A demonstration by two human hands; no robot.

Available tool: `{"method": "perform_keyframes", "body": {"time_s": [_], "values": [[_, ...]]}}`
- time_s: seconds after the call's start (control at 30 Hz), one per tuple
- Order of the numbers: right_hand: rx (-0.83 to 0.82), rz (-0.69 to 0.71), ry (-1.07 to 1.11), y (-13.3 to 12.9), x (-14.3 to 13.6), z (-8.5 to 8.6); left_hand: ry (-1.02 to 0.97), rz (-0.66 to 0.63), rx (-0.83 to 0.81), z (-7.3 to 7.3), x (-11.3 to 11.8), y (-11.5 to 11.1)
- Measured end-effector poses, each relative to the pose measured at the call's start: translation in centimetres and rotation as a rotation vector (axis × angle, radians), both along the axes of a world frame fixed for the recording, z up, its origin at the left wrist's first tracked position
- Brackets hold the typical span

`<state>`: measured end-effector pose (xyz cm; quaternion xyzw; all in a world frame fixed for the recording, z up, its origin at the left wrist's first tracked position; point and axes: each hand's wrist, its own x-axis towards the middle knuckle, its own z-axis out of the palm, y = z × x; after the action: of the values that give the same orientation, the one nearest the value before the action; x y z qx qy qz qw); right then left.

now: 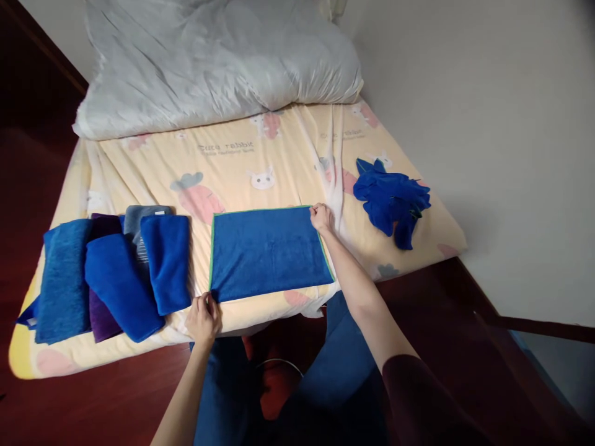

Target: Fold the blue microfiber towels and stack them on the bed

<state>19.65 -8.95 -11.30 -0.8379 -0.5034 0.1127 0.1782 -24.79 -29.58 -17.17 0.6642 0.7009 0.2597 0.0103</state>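
A blue towel (267,253) with a thin green edge lies flat on the yellow printed sheet (232,167) of a bed. My left hand (203,319) pinches its near left corner at the bed's front edge. My right hand (321,218) grips its far right corner. The towel is spread smooth between the two hands.
Several folded blue, purple and grey towels (111,272) lie in a row at the left. A crumpled blue cloth (391,201) sits at the right of the bed. A white duvet (218,62) is bunched at the far end. A white wall (488,124) runs along the right.
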Motion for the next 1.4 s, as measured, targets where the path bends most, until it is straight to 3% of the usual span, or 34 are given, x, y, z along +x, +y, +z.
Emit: {"method": "perform_keyframes", "body": {"time_s": [0.23,0.53,0.77,1.0,1.27,1.4], "values": [[0.038,-0.063,0.095,0.9,0.0,-0.8,0.017,-0.016,0.012,0.4,0.1,0.0],[0.094,0.058,0.127,2.4,0.8,-1.7,-0.005,-0.015,0.032,0.0,0.1,0.0],[0.155,0.079,0.228,2.9,1.1,-2.2,-0.053,0.044,-0.026,0.9,0.7,-0.2],[0.24,0.01,0.397,3.3,1.6,-2.1,-0.081,0.072,-0.096,1.4,0.9,-0.3],[0.288,0.02,0.246,2.6,0.7,-2.8,-0.043,0.035,-0.12,1.4,0.7,-0.5],[0.333,0.008,0.275,1.7,0.5,-3.4,-0.042,-0.04,-0.056,2.8,0.8,-0.7]]}}
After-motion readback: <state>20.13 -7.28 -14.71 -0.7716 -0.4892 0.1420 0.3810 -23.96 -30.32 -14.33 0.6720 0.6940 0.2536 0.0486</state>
